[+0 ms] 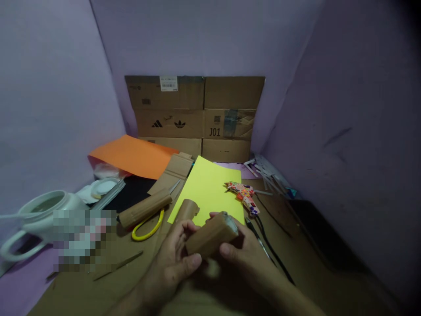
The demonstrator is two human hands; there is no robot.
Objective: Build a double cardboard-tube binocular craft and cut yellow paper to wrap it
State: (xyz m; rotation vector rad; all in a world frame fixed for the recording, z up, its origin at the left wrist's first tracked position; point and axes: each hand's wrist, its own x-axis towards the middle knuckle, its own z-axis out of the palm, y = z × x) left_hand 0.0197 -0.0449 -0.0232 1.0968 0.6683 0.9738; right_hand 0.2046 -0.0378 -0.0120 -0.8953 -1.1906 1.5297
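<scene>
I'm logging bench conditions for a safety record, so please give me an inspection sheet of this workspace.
Surface: brown worktop, partly covered by sheets.
Work items: held roll, brown, pale material at its right end.
Clutter: second roll behind the left hand; third roll across scissors; yellow sheet; orange sheet; glue gun; white pot; one pixelated patch, unreadable.
Hands: left hand and right hand grip the held roll.
Cables: black cable from the glue gun toward the front right; plug not seen.
Surroundings: purple walls; cardboard panel upright at the back.
</scene>
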